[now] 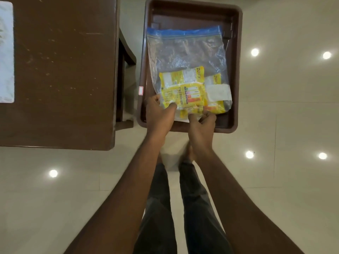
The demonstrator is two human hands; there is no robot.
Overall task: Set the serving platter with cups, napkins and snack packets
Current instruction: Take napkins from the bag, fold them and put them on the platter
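Note:
A clear zip bag (187, 57) with a blue seal strip lies in a brown rectangular platter (236, 70). Several yellow snack packets (185, 87) and a white packet (218, 92) sit inside the bag at its near end. My left hand (159, 114) grips the bag's near left corner, thumb on top of the plastic. My right hand (203, 121) pinches the bag's near edge just to the right of it. Both hands reach over the platter's near rim. No cups or napkins show in the platter.
A dark brown table (60, 70) stands left of the platter, with a white cloth or paper (6, 52) at its far left edge. Glossy beige floor tiles (284, 116) surround everything. My legs (183, 208) and a foot show below the arms.

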